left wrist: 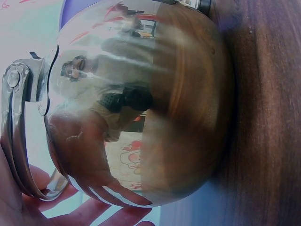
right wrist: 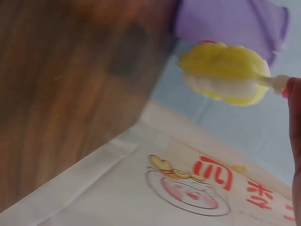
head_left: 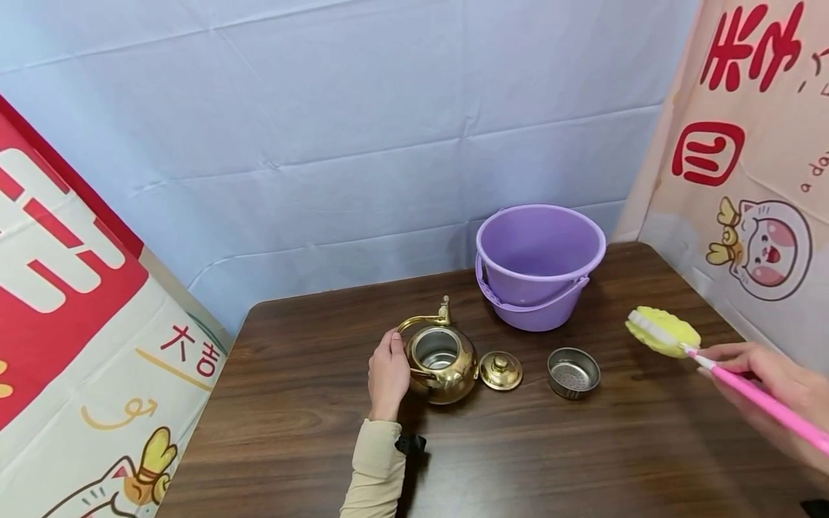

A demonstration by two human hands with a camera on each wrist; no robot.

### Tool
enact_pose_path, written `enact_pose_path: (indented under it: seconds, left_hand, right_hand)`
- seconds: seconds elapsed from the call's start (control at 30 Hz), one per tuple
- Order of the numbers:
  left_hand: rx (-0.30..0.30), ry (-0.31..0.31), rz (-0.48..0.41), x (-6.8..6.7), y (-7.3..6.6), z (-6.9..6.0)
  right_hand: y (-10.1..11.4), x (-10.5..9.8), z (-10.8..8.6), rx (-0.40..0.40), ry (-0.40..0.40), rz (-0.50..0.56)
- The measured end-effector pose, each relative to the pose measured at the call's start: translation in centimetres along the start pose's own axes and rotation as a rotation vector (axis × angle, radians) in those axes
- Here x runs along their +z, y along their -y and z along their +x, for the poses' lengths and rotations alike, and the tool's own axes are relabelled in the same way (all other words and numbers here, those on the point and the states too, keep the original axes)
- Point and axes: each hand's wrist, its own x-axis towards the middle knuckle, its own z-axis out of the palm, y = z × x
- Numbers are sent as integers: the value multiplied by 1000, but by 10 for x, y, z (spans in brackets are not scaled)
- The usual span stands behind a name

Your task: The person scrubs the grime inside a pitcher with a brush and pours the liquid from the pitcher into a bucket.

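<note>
A shiny gold teapot [head_left: 453,378] stands lidless on the table, its mouth facing up. With its handle [left wrist: 21,141] swung down to the side, my left hand [head_left: 390,374] grips that handle, and the fingers [left wrist: 89,212] reach along the pot's body. My right hand [head_left: 771,381] holds a sponge brush [head_left: 745,388] by its pink stick, off to the right. The brush's yellow and white sponge head [right wrist: 225,73] points away from the hand, in the air. Beside the teapot lies its gold lid [head_left: 501,370], and right of that sits a round metal strainer [head_left: 573,373].
Behind the lid and strainer, a purple bucket [head_left: 540,302] stands near the table's back edge with its handle hanging down in front. The brown wooden table [head_left: 291,432] is bordered by a pale blue cloth [head_left: 324,144] at the back and printed cloths on both sides.
</note>
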Motion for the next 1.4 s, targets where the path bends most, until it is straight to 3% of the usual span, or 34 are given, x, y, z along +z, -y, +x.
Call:
enact_pose_path:
  seconds: [0.1,0.13,0.2,0.23,0.3,0.4,0.47,0.53,0.57,0.77,1.07,1.4]
  left_hand:
    - [-5,1,0,0,0,0]
    - [-5,2,0,0,0,0]
    - [-5,2,2,0,0,1]
    - [-8,2,2,0,0,1]
    - [-7,3,6,0,0,1]
    - [-5,7,8,-1,0,0]
    - [-5,8,8,-1,0,0]
    - [-4,9,8,-1,0,-1]
    - [-2,9,8,-1,0,-1]
    - [2,3,6,0,0,1]
    - [-5,3,6,0,1,1]
    - [-13,4,7,1,1,2]
  right_hand:
    - [-10,-4,-10,56,159,-104]
    - [-12,-2,-14,3,159,-196]
    - [-18,6,-24,-229,66,-411]
    - [-21,9,-27,-287,50,-479]
    - [-24,13,-31,-170,89,-478]
    - [-31,18,-35,-178,135,-538]
    - [-35,21,-36,-239,144,-553]
    - [-39,25,-36,-426,112,-614]
    - [-41,26,-36,-464,106,-630]
    - [-49,32,-38,-487,149,-764]
    - [-65,41,-41,-598,144,-721]
    - [-67,43,-46,-546,173,-734]
